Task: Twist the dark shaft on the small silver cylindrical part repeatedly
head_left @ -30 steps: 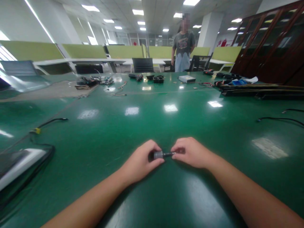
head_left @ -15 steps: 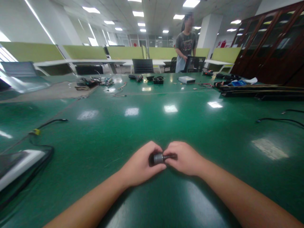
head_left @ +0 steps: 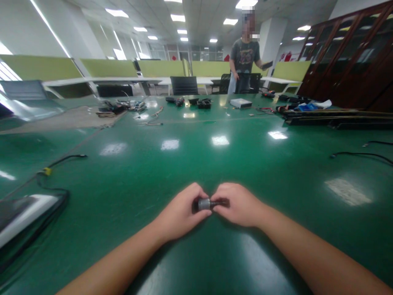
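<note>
Low in the middle of the view, my hands meet over the green tabletop (head_left: 193, 162). Curled around a small metal cylinder (head_left: 204, 204), grey with a dark left end, is my left hand (head_left: 181, 213). A thinner dark shaft (head_left: 216, 203) sticks out of the cylinder's right side, in line with it. My right hand (head_left: 238, 205) pinches this shaft between thumb and fingers, and they cover part of it. Whether the shaft is grooved or threaded is too blurred to tell.
A white-edged device (head_left: 33, 213) with a black cable lies at left. Black cables (head_left: 359, 155) reach in from the right. Along the far edge are a cordless drill (head_left: 175, 100), a silver box (head_left: 241, 103) and dark metal strips (head_left: 331, 119). A person (head_left: 244, 57) stands beyond.
My left thumb has drawn back slightly to the left along the cylinder. My right hand looks nearly unmoved. The person across the table has shifted right and raised an arm holding a dark object.
</note>
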### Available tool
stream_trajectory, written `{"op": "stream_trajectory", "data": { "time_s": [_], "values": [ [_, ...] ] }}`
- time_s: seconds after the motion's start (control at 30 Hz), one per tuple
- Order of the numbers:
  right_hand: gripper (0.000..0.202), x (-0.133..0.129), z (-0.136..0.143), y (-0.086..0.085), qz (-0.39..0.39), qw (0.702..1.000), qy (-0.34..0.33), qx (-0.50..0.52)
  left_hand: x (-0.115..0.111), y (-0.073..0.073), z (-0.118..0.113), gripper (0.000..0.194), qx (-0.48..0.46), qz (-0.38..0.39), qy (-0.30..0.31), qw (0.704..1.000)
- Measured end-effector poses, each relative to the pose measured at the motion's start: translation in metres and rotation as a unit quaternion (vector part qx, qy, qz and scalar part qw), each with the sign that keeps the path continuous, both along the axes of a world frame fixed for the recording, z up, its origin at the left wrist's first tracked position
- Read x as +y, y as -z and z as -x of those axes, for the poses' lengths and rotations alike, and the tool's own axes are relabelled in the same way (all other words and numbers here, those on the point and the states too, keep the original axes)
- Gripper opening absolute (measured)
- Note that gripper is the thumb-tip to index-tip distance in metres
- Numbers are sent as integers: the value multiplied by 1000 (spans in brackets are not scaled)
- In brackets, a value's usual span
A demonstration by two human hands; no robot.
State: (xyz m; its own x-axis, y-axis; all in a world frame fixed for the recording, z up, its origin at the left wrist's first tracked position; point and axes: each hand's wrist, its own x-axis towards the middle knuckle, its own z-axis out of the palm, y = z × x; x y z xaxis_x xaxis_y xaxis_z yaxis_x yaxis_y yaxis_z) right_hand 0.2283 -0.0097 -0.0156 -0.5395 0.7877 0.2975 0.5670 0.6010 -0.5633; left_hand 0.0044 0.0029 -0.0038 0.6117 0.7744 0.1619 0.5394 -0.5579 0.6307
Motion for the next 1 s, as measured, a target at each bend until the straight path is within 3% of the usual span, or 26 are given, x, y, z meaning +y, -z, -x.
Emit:
{"op": "stream_trajectory", "data": {
  "time_s": [1.0],
  "values": [
    [12,-3,-7,-8,24,1000,-2,-18,-2,-2,3,22,9,15,-5,1000]
  ]
}}
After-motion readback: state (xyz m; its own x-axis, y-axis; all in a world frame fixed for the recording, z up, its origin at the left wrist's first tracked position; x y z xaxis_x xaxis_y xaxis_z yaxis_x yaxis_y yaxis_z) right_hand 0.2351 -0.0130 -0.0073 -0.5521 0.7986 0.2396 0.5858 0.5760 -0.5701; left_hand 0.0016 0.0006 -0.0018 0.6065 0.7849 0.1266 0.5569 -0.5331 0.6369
